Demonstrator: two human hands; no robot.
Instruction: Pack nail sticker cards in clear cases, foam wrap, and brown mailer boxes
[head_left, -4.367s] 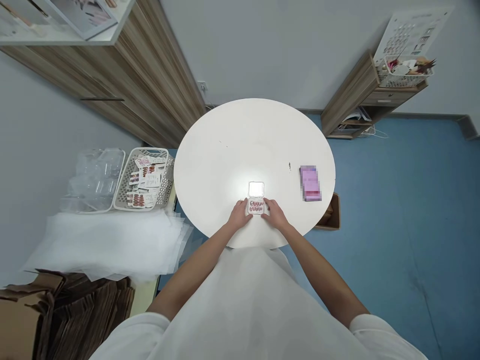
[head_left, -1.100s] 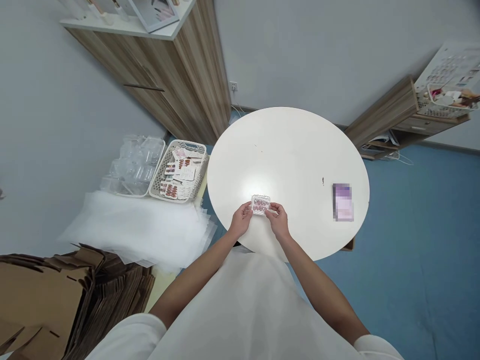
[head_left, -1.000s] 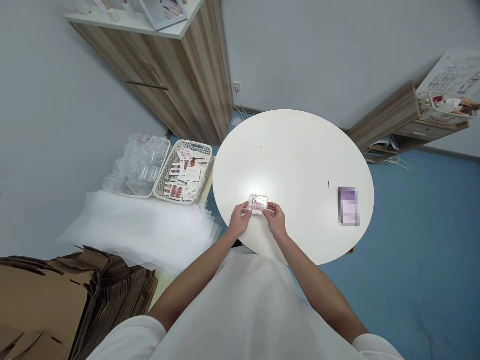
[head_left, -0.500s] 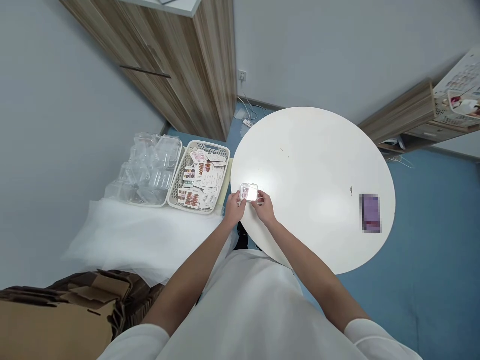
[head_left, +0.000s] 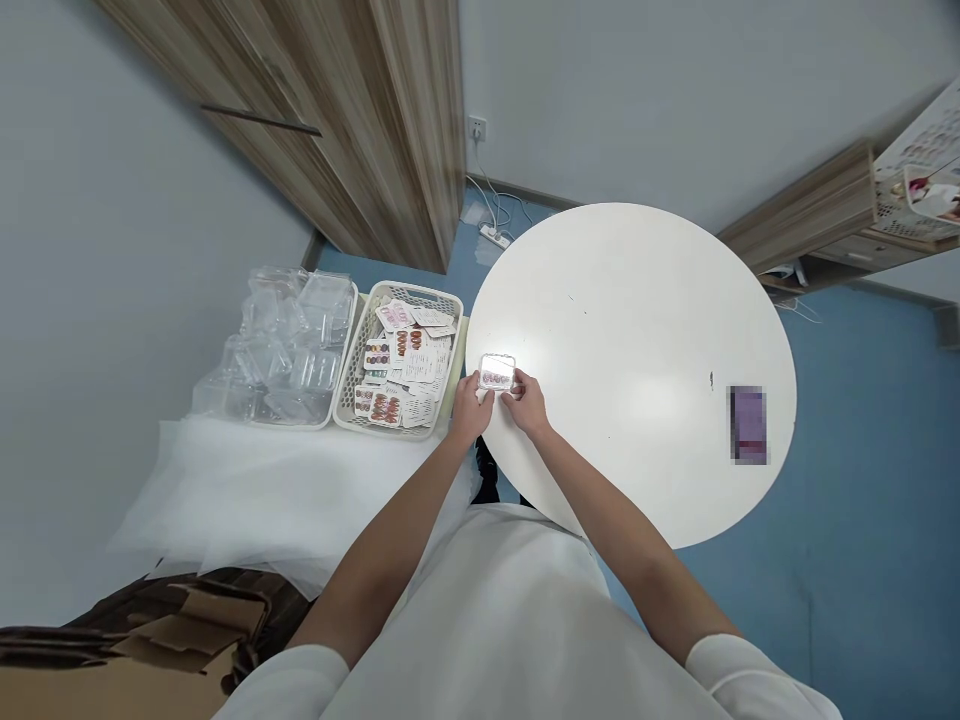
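Observation:
A small clear plastic case [head_left: 497, 372] with red and pink press-on nails inside is held over the left edge of the round white table [head_left: 637, 300]. My left hand [head_left: 469, 410] grips its left side with curled fingers. My right hand [head_left: 526, 402] pinches its right lower corner. The case lid is closed.
A white basket [head_left: 401, 362] of nail cards stands left of the table, beside a tray of empty clear cases [head_left: 285, 345]. White foam sheets [head_left: 262, 490] and cardboard [head_left: 127, 660] lie lower left. A purple blurred item [head_left: 748, 424] lies at the table's right. A wooden cabinet [head_left: 352, 120] stands behind.
The case lay open on the table, then was closed and lifted. Both hands have carried it leftward to the table's edge near the basket, as the view swung left.

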